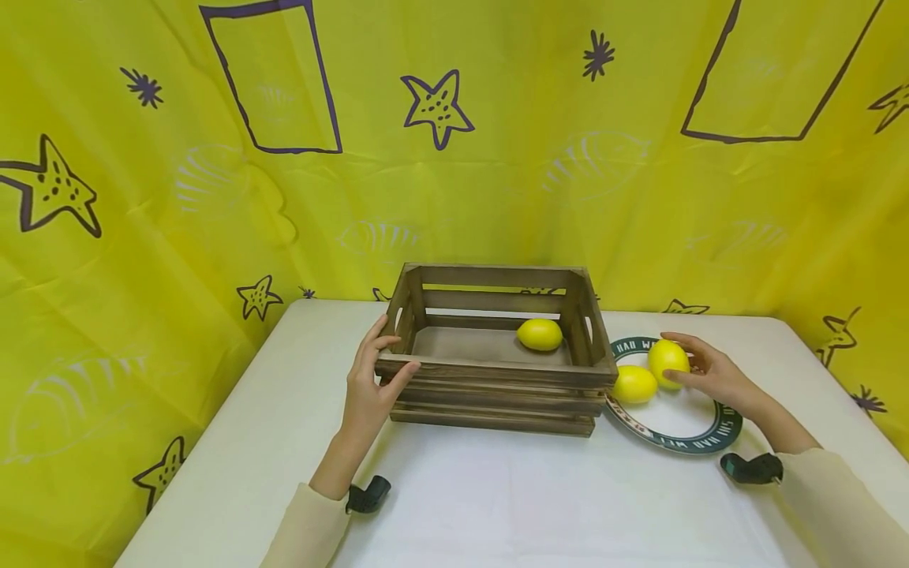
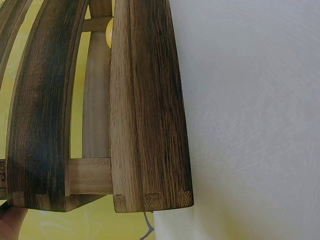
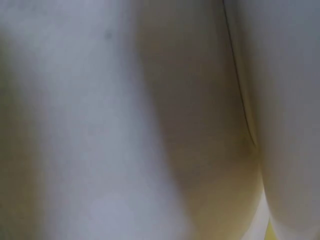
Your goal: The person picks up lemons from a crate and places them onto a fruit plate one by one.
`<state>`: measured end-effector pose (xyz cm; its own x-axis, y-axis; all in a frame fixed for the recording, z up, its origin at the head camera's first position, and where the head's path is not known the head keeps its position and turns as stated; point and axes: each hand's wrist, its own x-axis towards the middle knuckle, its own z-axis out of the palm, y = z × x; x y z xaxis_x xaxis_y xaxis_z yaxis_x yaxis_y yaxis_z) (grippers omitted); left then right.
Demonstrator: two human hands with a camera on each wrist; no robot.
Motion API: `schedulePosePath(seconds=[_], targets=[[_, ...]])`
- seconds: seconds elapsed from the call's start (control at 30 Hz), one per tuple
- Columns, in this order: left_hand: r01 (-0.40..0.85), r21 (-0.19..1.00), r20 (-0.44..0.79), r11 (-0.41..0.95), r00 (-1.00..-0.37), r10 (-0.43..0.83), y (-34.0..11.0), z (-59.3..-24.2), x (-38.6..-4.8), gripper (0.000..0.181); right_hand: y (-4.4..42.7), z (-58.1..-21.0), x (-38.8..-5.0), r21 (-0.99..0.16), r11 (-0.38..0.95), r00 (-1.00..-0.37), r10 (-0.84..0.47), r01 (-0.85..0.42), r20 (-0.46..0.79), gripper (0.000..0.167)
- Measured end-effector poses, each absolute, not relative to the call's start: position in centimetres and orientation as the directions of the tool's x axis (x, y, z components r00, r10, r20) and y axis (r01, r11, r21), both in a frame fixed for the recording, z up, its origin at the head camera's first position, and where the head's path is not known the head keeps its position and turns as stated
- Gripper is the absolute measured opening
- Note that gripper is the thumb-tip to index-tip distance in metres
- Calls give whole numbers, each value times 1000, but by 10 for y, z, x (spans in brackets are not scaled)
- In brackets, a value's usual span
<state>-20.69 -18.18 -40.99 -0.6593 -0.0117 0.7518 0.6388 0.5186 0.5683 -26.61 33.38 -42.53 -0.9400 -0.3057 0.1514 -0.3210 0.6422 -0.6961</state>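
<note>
A brown slatted wooden crate (image 1: 497, 394) stands on the table, with one lemon (image 1: 540, 335) inside at its right. My left hand (image 1: 372, 386) grips the crate's front left corner, thumb on the front rail and fingers over the left side. In the left wrist view the crate's slats (image 2: 150, 115) fill the left half, and only a bit of the hand shows. On the right, my right hand (image 1: 717, 377) holds a lemon (image 1: 667, 363) between thumb and fingers, over the plate. Another lemon (image 1: 635, 385) lies beside it on the plate. The right wrist view is blurred.
A round plate with a dark green lettered rim (image 1: 727, 430) sits right of the crate, its left edge close to the crate's corner. White cloth covers the table (image 1: 483, 497). Behind hangs a yellow curtain (image 1: 497, 197) with drawn starfish. Small black devices (image 1: 753, 468) are on both wrists.
</note>
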Motion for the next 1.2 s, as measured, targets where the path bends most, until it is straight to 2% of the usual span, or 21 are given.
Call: schedulePosePath(seconds=[0.57, 0.97, 1.2], targets=[[634, 576, 749, 516, -663, -21, -183, -412, -206, 41, 341, -428, -266, -682, 648, -936, -304, -339, 176, 55], [636, 574, 749, 515, -662, -17, -182, -412, -207, 41, 341, -431, -268, -779, 461, -890, -369, -426, 268, 49], [640, 571, 753, 515, -658, -17, -182, -411, -207, 42, 339, -426, -267, -761, 477, -891, -341, -439, 301, 41]])
